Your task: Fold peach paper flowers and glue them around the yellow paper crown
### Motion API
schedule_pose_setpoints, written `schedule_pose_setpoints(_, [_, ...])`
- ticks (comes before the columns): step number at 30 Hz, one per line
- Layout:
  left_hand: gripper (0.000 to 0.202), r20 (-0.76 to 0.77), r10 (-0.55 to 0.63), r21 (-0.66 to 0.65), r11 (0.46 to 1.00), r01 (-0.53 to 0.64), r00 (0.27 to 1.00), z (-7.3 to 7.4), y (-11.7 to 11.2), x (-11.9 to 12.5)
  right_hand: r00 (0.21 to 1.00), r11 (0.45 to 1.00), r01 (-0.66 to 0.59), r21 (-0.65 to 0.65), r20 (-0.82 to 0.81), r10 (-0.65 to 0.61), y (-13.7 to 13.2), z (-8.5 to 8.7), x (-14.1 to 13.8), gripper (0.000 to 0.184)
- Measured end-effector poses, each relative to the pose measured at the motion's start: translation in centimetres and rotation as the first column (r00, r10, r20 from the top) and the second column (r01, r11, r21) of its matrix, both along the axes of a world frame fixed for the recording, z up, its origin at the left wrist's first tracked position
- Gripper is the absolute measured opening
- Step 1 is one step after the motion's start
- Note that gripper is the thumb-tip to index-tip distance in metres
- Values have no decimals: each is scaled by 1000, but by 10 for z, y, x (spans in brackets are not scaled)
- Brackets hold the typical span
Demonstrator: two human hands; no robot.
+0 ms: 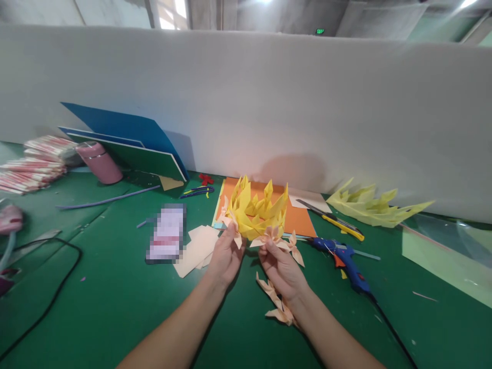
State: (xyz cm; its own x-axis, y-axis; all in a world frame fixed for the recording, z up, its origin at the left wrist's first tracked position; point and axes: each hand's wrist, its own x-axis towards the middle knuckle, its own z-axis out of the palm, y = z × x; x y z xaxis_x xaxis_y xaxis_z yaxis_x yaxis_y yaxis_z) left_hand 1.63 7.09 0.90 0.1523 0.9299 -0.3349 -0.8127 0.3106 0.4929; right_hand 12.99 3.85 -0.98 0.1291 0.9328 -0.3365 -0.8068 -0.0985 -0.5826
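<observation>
A yellow folded-paper crown (257, 224) with tall points is held up in front of me. My left hand (227, 253) grips its left side, thumb over a peach paper flower (229, 221) there. At the crown's lower front, my right hand (282, 266) pinches another peach paper flower (271, 236) against the yellow paper. Whether this flower is fixed to the crown I cannot tell. Just right of it is one more peach flower (295, 249). More folded peach paper flowers (282, 311) lie on the table, partly hidden by my right forearm.
Right of the crown, a blue glue gun (344, 259) trails its cord across the green table (126, 312); a yellow cutter (342, 227) lies behind it. A pale yellow paper piece (378, 207) is farther right. To the left are peach sheets (196, 248), a phone (167, 233) and a pink bottle (100, 163).
</observation>
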Motion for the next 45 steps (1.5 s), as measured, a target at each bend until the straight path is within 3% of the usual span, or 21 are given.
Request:
schedule_pose_setpoints(19, [14,-6,8,-19,1000,-8,1000,11,-2,3,999,1000,31,4,14,-31,2,0,-2,28])
schedule_pose_setpoints(33, [6,35,8,-1,1000,-8,999,-1,2,2,999,999,35,11,33,-35,3,-3,0,23])
schedule_pose_setpoints(45, [5,35,10,28,1000,-11,999,-3,3,0,999,999,36,-25,19,-35,1,10,-4,33])
